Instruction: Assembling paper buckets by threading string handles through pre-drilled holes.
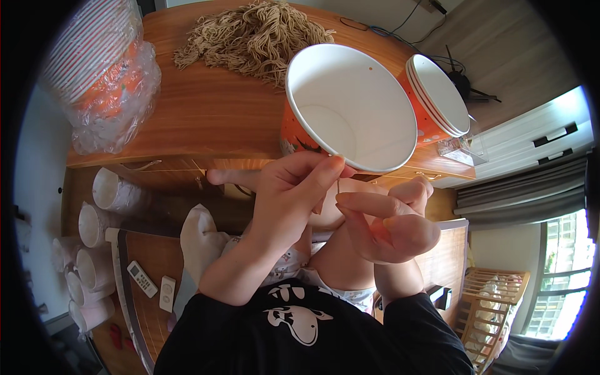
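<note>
A large white-lined paper bucket (369, 106) with an orange printed outside stands tilted toward me at the desk's front edge. A small hole shows in its far wall. My left hand (294, 187) is closed at the near rim, thumb and fingers pinched there. Just below and to the right, my right hand (390, 225) is closed in a pinch on a thin tan cord (339, 185), which runs up toward the left fingertips. Whether the cord passes through the bucket's wall is hidden by my fingers. A heap of tan cords (256, 37) lies on the desk behind the bucket.
Nested orange buckets (431, 100) stand at the right on the wooden desk (187, 119). A plastic-wrapped stack of buckets (100, 75) is at the left. Several white buckets (94, 269) sit lower left, near a remote control (142, 279). A clear box (465, 150) stands at the desk's right edge.
</note>
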A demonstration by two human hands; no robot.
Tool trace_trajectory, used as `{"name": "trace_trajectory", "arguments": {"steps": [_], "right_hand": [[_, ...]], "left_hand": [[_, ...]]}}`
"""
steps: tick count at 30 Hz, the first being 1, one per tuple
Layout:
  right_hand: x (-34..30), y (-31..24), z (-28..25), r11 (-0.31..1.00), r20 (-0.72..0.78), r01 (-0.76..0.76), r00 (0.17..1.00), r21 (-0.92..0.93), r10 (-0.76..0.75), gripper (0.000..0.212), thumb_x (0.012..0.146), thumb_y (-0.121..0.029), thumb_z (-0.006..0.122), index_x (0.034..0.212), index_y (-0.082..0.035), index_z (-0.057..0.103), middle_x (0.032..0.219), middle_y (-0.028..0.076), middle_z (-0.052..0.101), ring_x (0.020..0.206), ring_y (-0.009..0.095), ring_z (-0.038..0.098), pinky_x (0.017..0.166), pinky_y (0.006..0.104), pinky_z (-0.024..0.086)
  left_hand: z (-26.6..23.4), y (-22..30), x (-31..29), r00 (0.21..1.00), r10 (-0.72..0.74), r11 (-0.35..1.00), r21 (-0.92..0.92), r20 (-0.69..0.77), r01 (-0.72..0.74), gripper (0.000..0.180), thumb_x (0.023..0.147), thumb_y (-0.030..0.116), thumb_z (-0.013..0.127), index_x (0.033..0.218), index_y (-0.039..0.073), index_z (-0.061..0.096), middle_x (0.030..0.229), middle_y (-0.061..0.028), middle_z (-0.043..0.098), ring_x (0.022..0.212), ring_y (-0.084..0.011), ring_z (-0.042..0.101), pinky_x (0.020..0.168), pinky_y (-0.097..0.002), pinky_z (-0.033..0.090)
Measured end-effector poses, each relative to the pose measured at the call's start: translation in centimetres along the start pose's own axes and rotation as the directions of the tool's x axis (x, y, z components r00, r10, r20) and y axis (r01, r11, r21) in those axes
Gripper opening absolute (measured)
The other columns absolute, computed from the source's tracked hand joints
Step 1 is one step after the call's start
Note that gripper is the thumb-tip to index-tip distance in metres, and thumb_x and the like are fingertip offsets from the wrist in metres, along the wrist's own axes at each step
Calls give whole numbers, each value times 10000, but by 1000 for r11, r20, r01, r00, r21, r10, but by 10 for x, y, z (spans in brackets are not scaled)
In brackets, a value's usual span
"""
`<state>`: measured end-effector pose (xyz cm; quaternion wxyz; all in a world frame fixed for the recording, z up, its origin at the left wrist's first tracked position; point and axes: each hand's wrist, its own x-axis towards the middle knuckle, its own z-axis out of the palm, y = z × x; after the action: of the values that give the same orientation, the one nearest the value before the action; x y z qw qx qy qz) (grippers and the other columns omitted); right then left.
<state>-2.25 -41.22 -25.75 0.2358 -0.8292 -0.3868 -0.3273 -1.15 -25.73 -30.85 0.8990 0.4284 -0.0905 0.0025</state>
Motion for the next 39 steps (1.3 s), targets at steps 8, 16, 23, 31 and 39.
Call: {"name": "trace_trajectory", "arguments": {"steps": [8,16,23,31,39], "right_hand": [[-22,3,8,992,-79,-101,991,75,107,546,726,-107,883,1022,-61,426,887,111,739,786,185,508,738,273,379],[-32,-15,43,889,-125,-339,912,308,391,547,735,-16,826,1153,-62,476,965,26,678,864,204,593,892,373,360],[-27,-17,33,954,-119,-195,967,229,226,537,727,47,791,1147,-74,479,924,-9,715,813,173,597,862,366,342],[-30,-23,29,966,-143,-101,980,238,138,498,712,77,756,1070,-97,457,871,-32,697,749,168,566,818,360,328],[-46,-27,34,740,-16,-216,956,637,293,430,799,108,683,1104,-65,434,949,84,647,784,203,582,754,360,424]], "left_hand": [[-6,4,-5,999,-8,999,-39,50,10,378,1063,222,452,975,-29,720,800,-38,679,641,-62,536,595,-225,416],[-14,8,-14,953,236,817,492,189,-300,369,1039,235,496,1019,-56,722,1098,-107,609,973,-160,613,880,-281,479],[-10,8,-6,986,89,935,329,141,-131,189,974,145,642,965,-25,725,999,-63,637,906,-126,618,836,-277,493],[2,8,0,984,162,971,191,-73,-146,132,926,84,691,867,-27,730,886,-21,652,724,-60,535,642,-224,395],[-17,-2,6,730,677,481,697,89,-531,306,871,234,751,1105,58,660,1020,-82,568,858,-173,528,684,-286,414]]}}
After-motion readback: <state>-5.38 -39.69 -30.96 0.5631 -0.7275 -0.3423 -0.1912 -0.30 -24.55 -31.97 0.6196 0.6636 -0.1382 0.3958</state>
